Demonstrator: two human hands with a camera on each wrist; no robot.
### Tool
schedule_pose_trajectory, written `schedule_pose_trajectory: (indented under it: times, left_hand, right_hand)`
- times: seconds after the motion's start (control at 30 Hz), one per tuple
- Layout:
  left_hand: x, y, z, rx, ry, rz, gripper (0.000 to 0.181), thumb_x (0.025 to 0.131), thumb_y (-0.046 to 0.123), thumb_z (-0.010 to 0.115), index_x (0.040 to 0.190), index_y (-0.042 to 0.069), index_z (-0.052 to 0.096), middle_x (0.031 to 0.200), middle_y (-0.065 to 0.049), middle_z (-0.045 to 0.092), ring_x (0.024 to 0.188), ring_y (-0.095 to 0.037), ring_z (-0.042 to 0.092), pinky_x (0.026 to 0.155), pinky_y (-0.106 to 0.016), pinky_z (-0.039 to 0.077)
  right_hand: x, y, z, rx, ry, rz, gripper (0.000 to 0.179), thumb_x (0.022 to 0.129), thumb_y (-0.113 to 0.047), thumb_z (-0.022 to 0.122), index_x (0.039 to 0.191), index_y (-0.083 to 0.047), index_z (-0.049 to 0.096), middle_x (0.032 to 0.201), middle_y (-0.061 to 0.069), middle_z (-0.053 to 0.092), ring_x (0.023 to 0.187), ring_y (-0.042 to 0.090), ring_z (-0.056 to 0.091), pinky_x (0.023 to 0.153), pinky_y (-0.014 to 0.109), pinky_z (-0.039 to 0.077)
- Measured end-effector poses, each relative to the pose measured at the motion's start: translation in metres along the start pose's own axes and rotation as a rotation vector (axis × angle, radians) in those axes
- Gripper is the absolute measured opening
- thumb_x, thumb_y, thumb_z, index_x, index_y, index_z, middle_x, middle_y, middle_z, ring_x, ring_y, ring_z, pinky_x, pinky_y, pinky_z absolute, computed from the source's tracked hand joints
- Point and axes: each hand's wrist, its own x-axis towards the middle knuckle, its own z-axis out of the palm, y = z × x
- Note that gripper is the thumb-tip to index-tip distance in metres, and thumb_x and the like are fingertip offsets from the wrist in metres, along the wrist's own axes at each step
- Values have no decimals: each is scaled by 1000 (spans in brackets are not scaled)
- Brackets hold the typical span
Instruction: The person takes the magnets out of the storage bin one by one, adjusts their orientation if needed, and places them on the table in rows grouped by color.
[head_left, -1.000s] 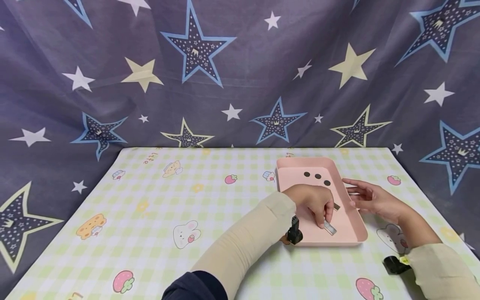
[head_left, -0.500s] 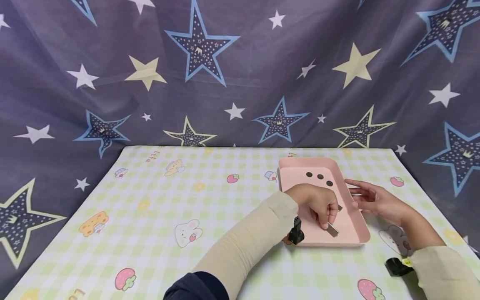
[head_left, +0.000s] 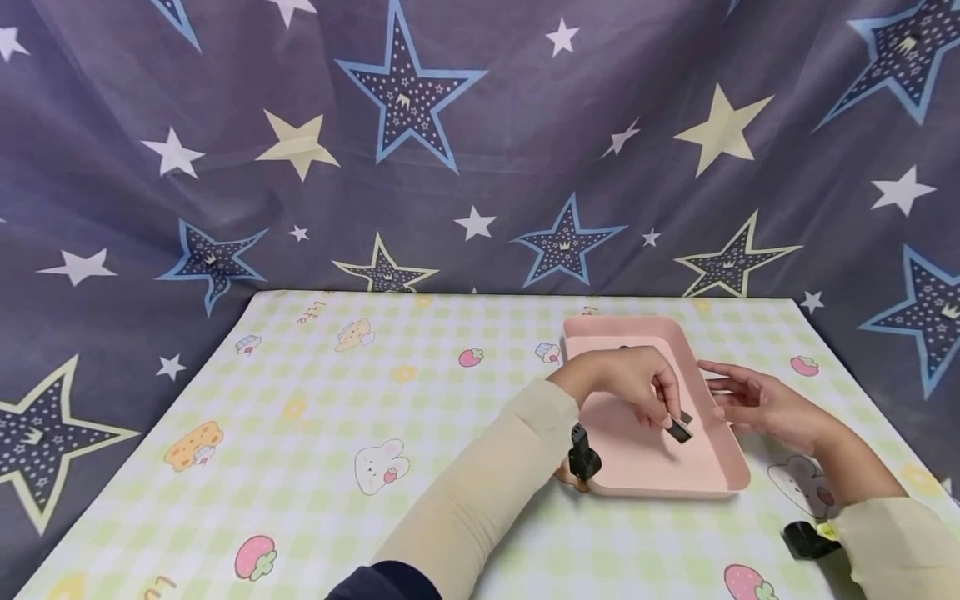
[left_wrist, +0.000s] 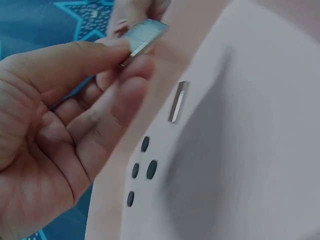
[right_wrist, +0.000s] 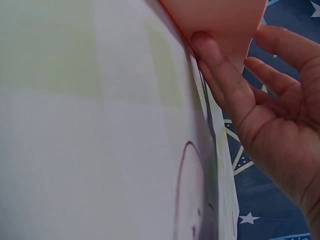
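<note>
My left hand pinches a small flat rectangular metal bar between thumb and fingertips, over the floor of a shallow pink tray. A second shiny bar lies on the tray floor, partly overlapped by the held one in the head view. Several black discs lie in a cluster past it; in the head view the left hand hides most of them. My right hand is at the tray's outer right wall, its fingers extended and the thumb tip touching the pink side.
The tray stands on a table with a checked, cartoon-printed cloth. A dark curtain with stars hangs behind the table. Black wrist cameras stick out beneath the left wrist and the right wrist.
The left hand has picked the bar up from the tray's near part and carried it away from the front edge, close to the second bar. The right hand stays at the tray wall.
</note>
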Motion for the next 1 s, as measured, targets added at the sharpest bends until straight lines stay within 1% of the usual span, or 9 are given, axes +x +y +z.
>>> schedule_pose_trajectory:
  times: [0.1, 0.2, 0.33, 0.47, 0.6, 0.83, 1.0]
  left_hand:
    - [-5, -1, -7, -61, 49, 59, 7, 83, -9, 70, 89, -5, 71, 76, -13, 71, 69, -20, 68, 71, -33, 58]
    - [-9, -4, -10, -112, 101, 111, 8, 82, -11, 71, 89, -8, 71, 75, -14, 70, 68, -20, 68, 71, -35, 59]
    - [-12, -9, -10, -153, 171, 149, 9, 82, -11, 71, 90, -10, 71, 73, -13, 70, 66, -18, 68, 69, -36, 59]
    - [-14, -14, -10, -176, 232, 162, 9, 81, -11, 72, 90, -9, 71, 75, -15, 70, 65, -17, 68, 69, -36, 59]
    - [-18, -19, -11, -196, 267, 184, 9, 81, -11, 72, 90, -9, 71, 77, -16, 71, 64, -17, 68, 69, -36, 59]
    - [-25, -24, -9, -225, 313, 257, 9, 81, -11, 72, 89, -9, 72, 75, -12, 71, 64, -15, 68, 70, -37, 59]
    - [-31, -27, -6, -264, 347, 275, 10, 81, -11, 72, 91, -10, 72, 74, -11, 71, 64, -14, 68, 70, -38, 59]
  right_hand:
    - [0, -1, 0, 0, -1, -3, 68, 95, 2, 58, 153, -1, 22, 130, -5, 53, 111, 7, 59, 83, 33, 56]
    - [0, -1, 0, 1, -1, -4, 68, 96, 2, 57, 153, -1, 21, 130, -6, 52, 112, 6, 59, 83, 33, 56]
    - [0, -1, 0, -2, 7, 6, 69, 96, 1, 58, 153, 0, 20, 131, -6, 51, 112, 4, 58, 83, 33, 56]
    - [0, 0, 0, -3, 15, 10, 70, 95, 1, 58, 154, -1, 21, 131, -6, 51, 112, 4, 58, 83, 33, 56]
    - [0, 0, 0, 5, 11, 5, 69, 95, 1, 58, 154, -2, 21, 131, -8, 52, 112, 3, 58, 83, 33, 56]
    - [0, 1, 1, 14, 5, -1, 69, 95, 2, 58, 154, -2, 22, 130, -7, 52, 113, 4, 58, 83, 33, 56]
    - [1, 2, 1, 10, 6, -1, 69, 95, 2, 58, 153, -2, 22, 129, -9, 52, 112, 3, 58, 83, 33, 56]
